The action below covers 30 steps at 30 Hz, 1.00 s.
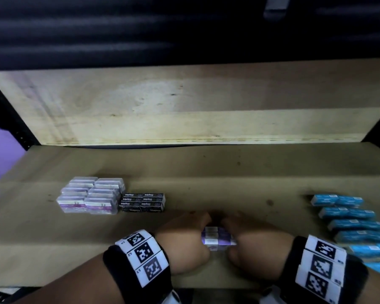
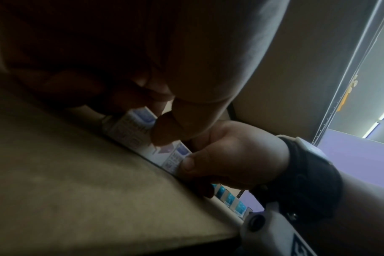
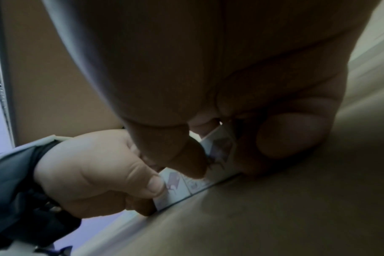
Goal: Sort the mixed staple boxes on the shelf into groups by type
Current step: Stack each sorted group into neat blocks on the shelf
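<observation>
Fingers largely hidden; left hand (image 1: 184, 238) and right hand (image 1: 253, 244) both curl round a cluster of purple-white staple boxes (image 1: 216, 238) at lower centre of the shelf (image 1: 206, 172)

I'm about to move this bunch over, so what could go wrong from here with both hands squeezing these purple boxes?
1. The purple boxes are several loose ones pressed between the left hand and right hand; a middle one may slip out on lifting.
2. They sit near the shelf front edge, so a dropped box might fall off.
3. Setting down could nudge the black boxes.
</observation>
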### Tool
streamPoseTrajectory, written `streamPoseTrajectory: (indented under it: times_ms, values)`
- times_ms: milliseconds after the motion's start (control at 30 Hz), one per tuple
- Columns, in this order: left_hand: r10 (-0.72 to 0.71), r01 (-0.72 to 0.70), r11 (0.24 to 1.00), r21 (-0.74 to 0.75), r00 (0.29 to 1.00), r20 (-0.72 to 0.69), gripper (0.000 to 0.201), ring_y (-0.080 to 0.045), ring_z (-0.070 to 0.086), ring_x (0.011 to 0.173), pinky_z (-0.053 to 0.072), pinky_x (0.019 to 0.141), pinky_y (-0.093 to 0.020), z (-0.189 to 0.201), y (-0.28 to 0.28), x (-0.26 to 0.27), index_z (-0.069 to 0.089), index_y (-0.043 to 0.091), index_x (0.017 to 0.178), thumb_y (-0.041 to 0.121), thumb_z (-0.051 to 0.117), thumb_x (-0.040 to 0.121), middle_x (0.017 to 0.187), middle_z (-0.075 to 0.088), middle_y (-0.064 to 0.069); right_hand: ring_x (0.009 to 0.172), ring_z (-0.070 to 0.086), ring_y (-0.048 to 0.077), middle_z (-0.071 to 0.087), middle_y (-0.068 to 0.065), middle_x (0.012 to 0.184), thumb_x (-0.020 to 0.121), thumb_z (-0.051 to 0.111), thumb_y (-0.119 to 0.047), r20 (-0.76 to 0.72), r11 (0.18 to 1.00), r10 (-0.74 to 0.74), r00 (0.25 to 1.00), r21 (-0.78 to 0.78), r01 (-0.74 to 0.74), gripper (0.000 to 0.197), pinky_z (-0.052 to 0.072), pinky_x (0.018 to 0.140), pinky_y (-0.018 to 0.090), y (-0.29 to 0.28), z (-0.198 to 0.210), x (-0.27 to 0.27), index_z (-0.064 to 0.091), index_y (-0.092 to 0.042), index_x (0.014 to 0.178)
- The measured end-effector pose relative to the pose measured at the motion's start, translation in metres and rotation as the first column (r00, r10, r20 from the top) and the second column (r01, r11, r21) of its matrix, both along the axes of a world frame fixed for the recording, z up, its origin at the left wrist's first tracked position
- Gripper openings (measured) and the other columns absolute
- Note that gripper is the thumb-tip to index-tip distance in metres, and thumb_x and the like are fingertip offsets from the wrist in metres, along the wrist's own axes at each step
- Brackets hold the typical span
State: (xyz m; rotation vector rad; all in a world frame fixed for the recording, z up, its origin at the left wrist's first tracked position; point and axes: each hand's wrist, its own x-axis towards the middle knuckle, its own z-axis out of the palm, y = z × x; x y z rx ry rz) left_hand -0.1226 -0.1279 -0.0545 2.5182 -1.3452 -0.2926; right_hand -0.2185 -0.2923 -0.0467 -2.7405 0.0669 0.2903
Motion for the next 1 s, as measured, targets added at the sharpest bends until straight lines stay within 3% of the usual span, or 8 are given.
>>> streamPoseTrajectory:
  times_ms: [100,233,367,467,567,733,933,1000]
  values:
    - [0.005,-0.005,1.0,0.0,1.0,0.03,0.028,-0.023,0.058,0.099,0.037,0.074,-0.026,-0.002,0.0,-0.003,0.053,0.028,0.107,0.038,0.059,0.081,0.107,0.064,0.003,0.107,0.059,0.018,0.057,-0.004,0.118,0.081,0.055,-0.033,0.009,1.0,0.001,1.0,0.019,-0.001,0.035,0.045,0.09,0.025,0.0,0.0,0.0,0.056,-0.026,0.115]
    - [0.002,-0.002,1.0,-0.01,0.999,0.054,0.031,-0.022,0.058,0.1,0.03,0.071,-0.024,-0.001,0.0,-0.003,0.053,0.029,0.111,0.04,0.057,0.082,0.109,0.063,0.003,0.102,0.062,0.015,0.063,-0.007,0.112,0.081,0.052,-0.038,0.056,1.0,0.015,0.998,0.018,-0.016,0.032,0.048,0.09,0.028,0.001,0.0,0.002,0.058,-0.028,0.11]
    - [0.02,-0.017,0.999,-0.038,0.997,0.073,0.039,-0.022,0.06,0.1,0.035,0.074,-0.024,-0.002,0.002,0.0,0.057,0.029,0.115,0.049,0.052,0.082,0.109,0.066,0.002,0.089,0.064,0.009,0.066,-0.009,0.099,0.073,0.051,-0.048,0.048,0.997,-0.043,0.998,0.06,0.04,0.037,0.052,0.082,0.027,0.001,0.002,0.001,0.058,-0.031,0.105]
    - [0.035,-0.033,0.999,-0.034,0.998,0.052,0.042,-0.023,0.06,0.097,0.036,0.073,-0.026,-0.006,0.003,0.0,0.058,0.027,0.11,0.052,0.047,0.079,0.105,0.066,0.001,0.086,0.061,0.007,0.063,-0.009,0.098,0.07,0.055,-0.044,0.004,0.993,-0.093,0.996,0.078,0.093,0.035,0.051,0.079,0.026,-0.005,0.003,-0.003,0.054,-0.034,0.104]
    - [0.043,-0.043,0.999,-0.001,0.999,0.023,0.039,-0.024,0.061,0.092,0.047,0.075,-0.031,-0.005,0.003,0.003,0.056,0.027,0.104,0.053,0.047,0.075,0.099,0.066,0.0,0.081,0.058,0.003,0.061,-0.012,0.094,0.068,0.056,-0.042,-0.036,0.991,-0.1,0.994,0.087,0.103,0.039,0.047,0.072,0.021,-0.008,0.002,-0.004,0.051,-0.037,0.107]
    - [0.051,-0.051,0.999,0.019,0.999,0.016,0.037,-0.022,0.061,0.09,0.042,0.071,-0.03,-0.007,0.003,0.005,0.054,0.029,0.102,0.056,0.049,0.077,0.098,0.066,0.002,0.085,0.058,0.003,0.06,-0.013,0.1,0.07,0.059,-0.041,-0.055,0.991,-0.094,0.994,0.092,0.098,0.042,0.048,0.077,0.023,-0.009,0.003,-0.003,0.054,-0.038,0.111]
    - [0.038,-0.037,0.999,-0.006,0.997,0.061,0.031,-0.025,0.062,0.089,0.048,0.074,-0.032,-0.008,0.003,0.002,0.055,0.026,0.101,0.051,0.052,0.083,0.096,0.065,0.001,0.088,0.059,0.009,0.062,-0.007,0.104,0.074,0.056,-0.037,-0.039,0.997,-0.051,0.998,0.055,0.053,0.036,0.047,0.077,0.024,-0.005,0.006,-0.003,0.058,-0.031,0.11]
    - [0.026,-0.024,1.0,-0.015,0.992,0.121,0.029,-0.026,0.062,0.089,0.041,0.069,-0.03,-0.008,0.003,0.001,0.055,0.026,0.101,0.049,0.05,0.083,0.096,0.065,0.001,0.092,0.06,0.011,0.063,-0.008,0.105,0.075,0.056,-0.036,-0.039,0.997,-0.043,0.998,0.055,0.045,0.036,0.048,0.08,0.025,-0.004,0.007,-0.003,0.058,-0.032,0.111]
